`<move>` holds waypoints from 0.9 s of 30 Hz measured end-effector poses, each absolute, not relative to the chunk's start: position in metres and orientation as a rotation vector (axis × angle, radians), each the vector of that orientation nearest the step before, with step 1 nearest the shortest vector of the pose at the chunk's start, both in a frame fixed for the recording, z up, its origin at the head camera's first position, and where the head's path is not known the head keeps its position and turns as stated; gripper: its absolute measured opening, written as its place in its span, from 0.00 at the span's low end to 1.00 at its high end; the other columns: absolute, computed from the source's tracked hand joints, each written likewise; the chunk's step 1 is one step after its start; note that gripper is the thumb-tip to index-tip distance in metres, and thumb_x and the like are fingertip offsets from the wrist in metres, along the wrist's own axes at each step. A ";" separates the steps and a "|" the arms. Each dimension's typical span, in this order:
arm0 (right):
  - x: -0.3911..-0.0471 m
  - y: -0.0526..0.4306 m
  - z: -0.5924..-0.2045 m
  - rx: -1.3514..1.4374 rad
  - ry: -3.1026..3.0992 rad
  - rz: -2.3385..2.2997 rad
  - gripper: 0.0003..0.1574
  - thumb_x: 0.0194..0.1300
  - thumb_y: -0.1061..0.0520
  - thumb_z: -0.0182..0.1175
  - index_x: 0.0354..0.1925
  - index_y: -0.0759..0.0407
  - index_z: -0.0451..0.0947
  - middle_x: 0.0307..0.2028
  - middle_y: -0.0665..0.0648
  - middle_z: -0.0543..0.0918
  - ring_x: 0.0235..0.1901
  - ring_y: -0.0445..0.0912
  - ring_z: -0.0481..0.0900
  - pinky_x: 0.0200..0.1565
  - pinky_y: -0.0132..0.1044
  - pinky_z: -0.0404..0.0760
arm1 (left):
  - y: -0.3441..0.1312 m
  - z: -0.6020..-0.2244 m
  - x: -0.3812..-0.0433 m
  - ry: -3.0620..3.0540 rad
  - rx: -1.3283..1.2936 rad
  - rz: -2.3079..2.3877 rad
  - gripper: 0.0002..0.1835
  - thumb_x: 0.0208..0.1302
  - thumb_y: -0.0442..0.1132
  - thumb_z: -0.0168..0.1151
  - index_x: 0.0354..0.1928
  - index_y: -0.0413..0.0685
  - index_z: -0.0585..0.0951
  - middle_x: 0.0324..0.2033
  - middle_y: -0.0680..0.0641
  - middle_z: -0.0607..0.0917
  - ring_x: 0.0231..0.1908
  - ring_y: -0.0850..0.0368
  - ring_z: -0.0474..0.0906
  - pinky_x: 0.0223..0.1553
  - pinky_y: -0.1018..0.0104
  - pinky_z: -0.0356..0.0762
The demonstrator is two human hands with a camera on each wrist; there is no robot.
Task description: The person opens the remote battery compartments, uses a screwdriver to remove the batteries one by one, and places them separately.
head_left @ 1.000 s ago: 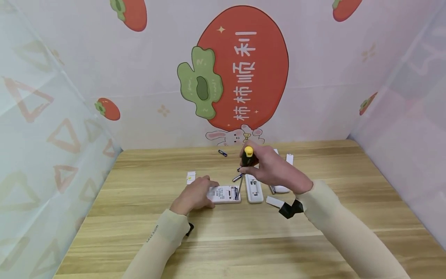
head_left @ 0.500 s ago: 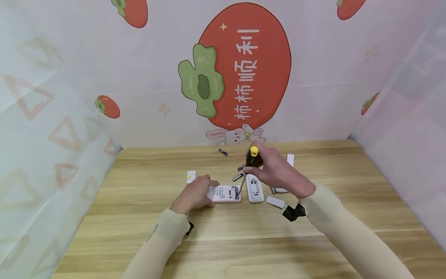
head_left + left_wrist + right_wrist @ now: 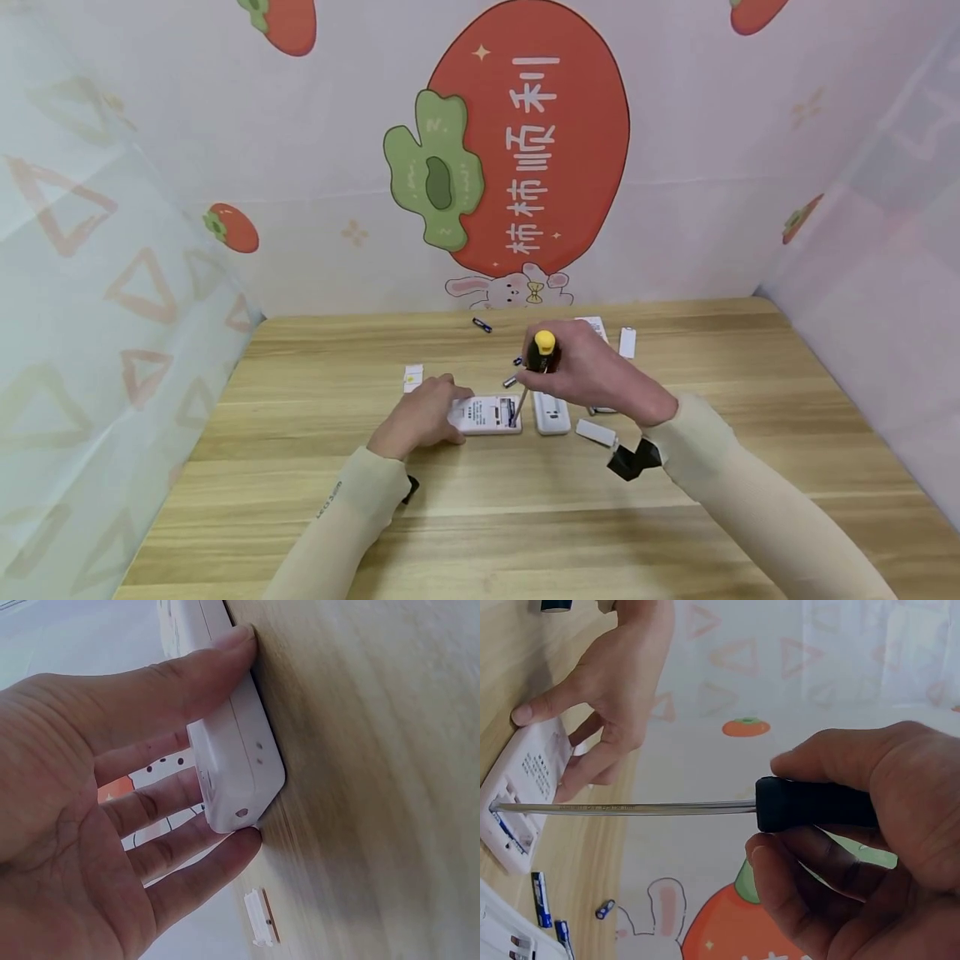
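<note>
A white remote control point(image 3: 480, 417) lies on the wooden table with its printed back up and its battery compartment open. My left hand point(image 3: 422, 415) grips its left end, thumb on the near side and fingers along the far side, as the left wrist view shows. My right hand point(image 3: 596, 371) holds a screwdriver point(image 3: 630, 808) with a black handle and yellow cap. Its metal shaft slants down, and the tip sits at the edge of the compartment. Inside, a blue battery point(image 3: 508, 832) is visible beside the tip.
Just right of the remote lies a second white remote point(image 3: 552, 419), partly under my right hand. Several small batteries point(image 3: 541, 900) are scattered behind. White battery covers point(image 3: 597, 432) lie around, one at the left point(image 3: 412, 377). Patterned cloth walls surround the table.
The screwdriver's handle has swung slightly right, then lower with my right hand, while its tip stays at the compartment. My left hand keeps its hold on the remote.
</note>
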State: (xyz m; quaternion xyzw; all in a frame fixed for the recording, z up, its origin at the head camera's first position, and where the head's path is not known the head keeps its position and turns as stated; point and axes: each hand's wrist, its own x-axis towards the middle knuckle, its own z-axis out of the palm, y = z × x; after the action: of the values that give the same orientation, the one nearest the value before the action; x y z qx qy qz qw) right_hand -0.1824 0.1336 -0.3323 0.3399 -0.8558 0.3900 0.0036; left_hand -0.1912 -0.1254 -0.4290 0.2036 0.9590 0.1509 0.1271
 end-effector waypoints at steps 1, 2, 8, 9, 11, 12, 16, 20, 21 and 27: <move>-0.182 0.134 -0.332 1.056 -2.690 1.210 0.14 0.57 0.59 0.76 0.30 0.48 0.78 0.29 0.46 0.80 0.27 0.42 0.79 0.31 0.38 0.82 | -0.125 -0.429 -0.191 2.790 0.590 0.438 0.35 0.48 0.42 0.84 0.62 0.51 0.83 0.52 0.45 0.79 0.43 0.52 0.72 0.47 0.54 0.75; -0.182 0.134 -0.332 1.048 -2.695 1.197 0.14 0.57 0.58 0.77 0.30 0.48 0.79 0.28 0.45 0.80 0.27 0.42 0.79 0.32 0.38 0.82 | -0.125 -0.429 -0.191 2.788 0.585 0.439 0.35 0.48 0.42 0.84 0.62 0.52 0.83 0.51 0.45 0.79 0.42 0.52 0.72 0.46 0.54 0.75; -0.177 0.134 -0.332 1.098 -2.646 1.175 0.14 0.54 0.58 0.79 0.28 0.48 0.81 0.28 0.42 0.81 0.29 0.41 0.79 0.34 0.37 0.82 | -0.125 -0.428 -0.191 2.779 0.535 0.451 0.36 0.49 0.44 0.83 0.64 0.52 0.82 0.53 0.44 0.78 0.42 0.52 0.71 0.48 0.54 0.75; -0.176 0.134 -0.333 1.121 -2.629 1.168 0.14 0.54 0.58 0.79 0.28 0.47 0.81 0.28 0.42 0.80 0.29 0.40 0.78 0.34 0.37 0.82 | -0.124 -0.428 -0.191 2.777 0.532 0.451 0.36 0.49 0.43 0.83 0.64 0.52 0.82 0.52 0.44 0.78 0.42 0.52 0.71 0.48 0.54 0.75; -0.173 0.133 -0.333 1.167 -2.593 1.144 0.14 0.53 0.59 0.79 0.27 0.47 0.81 0.27 0.40 0.79 0.30 0.39 0.78 0.34 0.35 0.81 | -0.124 -0.428 -0.191 2.774 0.534 0.450 0.37 0.50 0.44 0.82 0.64 0.51 0.81 0.52 0.44 0.78 0.41 0.52 0.71 0.48 0.55 0.75; -0.172 0.133 -0.333 1.198 -2.570 1.097 0.14 0.53 0.59 0.79 0.27 0.47 0.81 0.28 0.40 0.79 0.30 0.38 0.77 0.34 0.35 0.80 | -0.124 -0.427 -0.191 2.773 0.535 0.446 0.37 0.50 0.44 0.82 0.65 0.51 0.81 0.52 0.43 0.78 0.41 0.52 0.71 0.48 0.55 0.75; -0.167 0.132 -0.333 1.262 -2.515 0.899 0.13 0.54 0.60 0.79 0.28 0.49 0.82 0.29 0.42 0.78 0.30 0.37 0.77 0.36 0.33 0.81 | -0.124 -0.425 -0.191 2.766 0.540 0.430 0.37 0.51 0.44 0.82 0.65 0.51 0.80 0.52 0.43 0.79 0.41 0.52 0.71 0.48 0.54 0.75; -0.165 0.134 -0.336 1.222 -2.523 0.824 0.12 0.55 0.60 0.78 0.28 0.50 0.82 0.29 0.42 0.76 0.28 0.35 0.76 0.34 0.32 0.81 | -0.125 -0.425 -0.190 2.752 0.546 0.431 0.37 0.51 0.43 0.82 0.66 0.50 0.80 0.52 0.42 0.78 0.42 0.52 0.70 0.49 0.54 0.75; -0.166 0.135 -0.336 1.205 -2.532 0.836 0.12 0.55 0.60 0.78 0.28 0.50 0.82 0.28 0.42 0.76 0.27 0.35 0.76 0.34 0.32 0.80 | -0.125 -0.426 -0.190 2.752 0.549 0.434 0.37 0.51 0.43 0.82 0.66 0.50 0.80 0.52 0.42 0.78 0.42 0.52 0.70 0.49 0.54 0.75; -0.167 0.139 -0.336 1.163 -2.512 0.924 0.10 0.56 0.59 0.77 0.30 0.50 0.83 0.30 0.41 0.78 0.31 0.37 0.77 0.33 0.32 0.80 | -0.126 -0.428 -0.190 2.767 0.562 0.438 0.37 0.51 0.43 0.82 0.65 0.50 0.80 0.50 0.43 0.79 0.41 0.52 0.70 0.48 0.55 0.75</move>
State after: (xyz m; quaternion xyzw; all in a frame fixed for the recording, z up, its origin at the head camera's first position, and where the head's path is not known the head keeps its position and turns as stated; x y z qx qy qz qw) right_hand -0.1668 0.1389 -0.3364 0.3960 -0.8554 0.3147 0.1112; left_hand -0.1904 -0.1256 -0.4279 0.1946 0.9586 0.1518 0.1417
